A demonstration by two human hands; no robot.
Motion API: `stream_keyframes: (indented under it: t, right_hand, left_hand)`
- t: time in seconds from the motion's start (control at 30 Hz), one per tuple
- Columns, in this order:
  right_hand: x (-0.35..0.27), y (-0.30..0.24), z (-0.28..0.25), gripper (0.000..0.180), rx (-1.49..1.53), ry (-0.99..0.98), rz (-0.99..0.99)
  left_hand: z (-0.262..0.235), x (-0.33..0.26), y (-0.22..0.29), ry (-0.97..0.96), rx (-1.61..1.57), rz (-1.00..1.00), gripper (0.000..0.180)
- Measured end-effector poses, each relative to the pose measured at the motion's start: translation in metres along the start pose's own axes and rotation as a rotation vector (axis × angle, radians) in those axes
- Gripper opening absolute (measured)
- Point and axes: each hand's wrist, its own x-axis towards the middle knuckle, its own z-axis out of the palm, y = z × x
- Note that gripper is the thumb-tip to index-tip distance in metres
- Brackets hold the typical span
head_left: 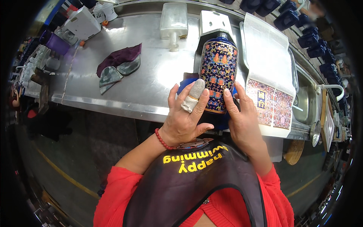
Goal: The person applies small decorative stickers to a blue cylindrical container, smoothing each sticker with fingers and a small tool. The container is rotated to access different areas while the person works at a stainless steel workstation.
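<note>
A dark blue bottle [219, 70] with a colourful flower pattern lies in front of me, its neck pointing away into a white stand [214, 22] with a dark notch. My left hand [186, 113] is at its lower left side, fingers stretched and apart, the fingertips at the patterned surface. A grey-white cloth finger cover [194, 95] sits on one finger of that hand. Along the lower right side my right hand [244, 115] lies with thumb and fingers extended, touching the bottle. Neither hand is wrapped round it. The bottle's underside is hidden.
To the right, a sheet of printed patterned decals [270, 104] lies under pale backing paper [268, 49]. Beyond it are a sink [304, 102] and several blue vessels [285, 19]. Folded purple and grey cloths [119, 64], a clear bottle [174, 22] and a white box [83, 23] occupy the metal table's left side.
</note>
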Motion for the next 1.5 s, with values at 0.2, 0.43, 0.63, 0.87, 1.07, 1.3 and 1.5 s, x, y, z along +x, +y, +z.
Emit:
stream_keyframes:
  t: [0.2,0.43,0.63,0.87,1.07,1.3,1.5]
  right_hand:
    - [-0.008,-0.003,-0.002,0.072,-0.062,0.002,-0.060]
    - [-0.014,-0.007,-0.004,0.065,-0.071,-0.031,-0.100]
    - [-0.014,-0.006,-0.004,0.063,-0.051,-0.015,-0.120]
    - [-0.014,-0.006,-0.004,0.062,-0.054,0.000,-0.131]
    - [-0.013,-0.011,-0.006,0.062,-0.076,-0.014,-0.133]
    - [-0.021,-0.002,-0.002,0.068,0.059,0.098,0.019]
    - [-0.023,0.011,0.004,0.037,0.381,0.230,0.026]
  left_hand:
    - [0.000,-0.008,0.001,0.018,0.002,0.009,0.075]
    - [0.001,-0.010,0.001,0.015,0.000,0.002,0.072]
    - [-0.001,-0.009,0.001,0.007,0.035,0.040,0.077]
    - [0.002,-0.010,0.001,0.027,-0.018,0.004,0.074]
    - [0.005,-0.011,0.001,0.035,-0.038,0.001,0.075]
    - [-0.002,-0.016,0.004,0.036,-0.027,0.065,0.055]
    - [-0.008,-0.012,0.004,0.049,0.098,0.115,0.040]
